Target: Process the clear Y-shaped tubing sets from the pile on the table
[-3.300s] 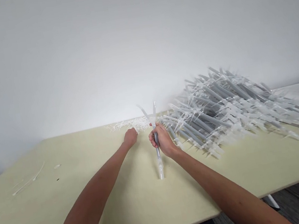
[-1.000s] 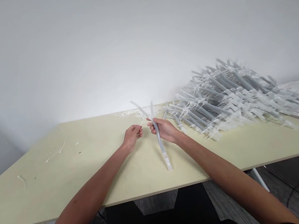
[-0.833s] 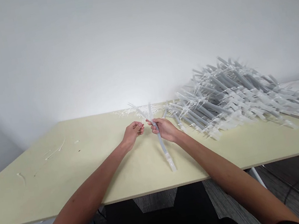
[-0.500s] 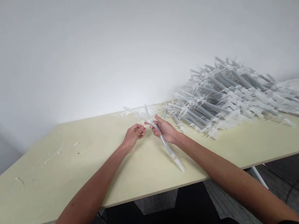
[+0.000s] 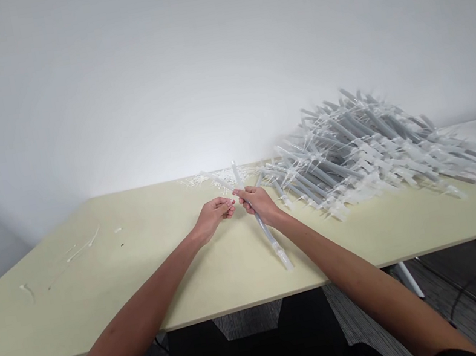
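Right hand (image 5: 259,203): grip round forked tube (image 5: 269,236), near its fork, likely steadying it. Left hand (image 5: 213,216): beside tube, pinched, contents unclear.

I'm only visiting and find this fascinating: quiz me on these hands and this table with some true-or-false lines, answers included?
1. The left hand and right hand are close together. True.
2. The right hand holds nothing. False: it grips a forked tube.
3. A pile of tubes lies on the table. True.
4. That pile is left of both hands. False: it is to their right.
5. Small white bits are scattered near the table's far edge. True.
6. The left hand's fingers are spread wide. False: they are curled in; whether they pinch something is too small to tell.
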The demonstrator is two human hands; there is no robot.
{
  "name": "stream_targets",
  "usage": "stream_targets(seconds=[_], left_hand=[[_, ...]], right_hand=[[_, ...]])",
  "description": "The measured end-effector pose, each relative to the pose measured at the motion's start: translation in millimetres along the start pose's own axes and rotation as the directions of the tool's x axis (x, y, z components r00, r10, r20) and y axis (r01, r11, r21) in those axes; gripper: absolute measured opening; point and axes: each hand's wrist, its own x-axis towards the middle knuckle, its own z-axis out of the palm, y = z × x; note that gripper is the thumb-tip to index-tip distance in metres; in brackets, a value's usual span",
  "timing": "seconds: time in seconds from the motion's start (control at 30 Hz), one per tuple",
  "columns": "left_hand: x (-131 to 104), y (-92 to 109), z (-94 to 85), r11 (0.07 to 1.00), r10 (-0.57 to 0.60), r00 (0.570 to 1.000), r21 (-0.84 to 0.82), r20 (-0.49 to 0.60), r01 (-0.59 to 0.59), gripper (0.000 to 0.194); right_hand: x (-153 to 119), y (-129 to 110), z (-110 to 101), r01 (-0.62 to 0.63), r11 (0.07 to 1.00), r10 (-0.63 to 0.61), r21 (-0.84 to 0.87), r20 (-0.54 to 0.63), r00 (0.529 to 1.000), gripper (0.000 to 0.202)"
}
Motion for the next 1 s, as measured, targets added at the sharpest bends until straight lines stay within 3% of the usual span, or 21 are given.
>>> stream_targets(seconds=[0.43,1.0], left_hand=[[-4.9,6.7,4.6,1.000,0.001,0.999,-0.019,0.038,0.000,0.026],[-4.4,0.7,3.6,0.999,-0.026,1.000,0.034,-0.010,0.026,0.027]], right_hand=[[1.9,5.4,1.2,0.054,0.995,-0.057,-0.079,-0.041,0.998,0.036],[-3.9,7.3,5.3,0.091,0.991,-0.084,-0.094,0.080,0.993,0.033]])
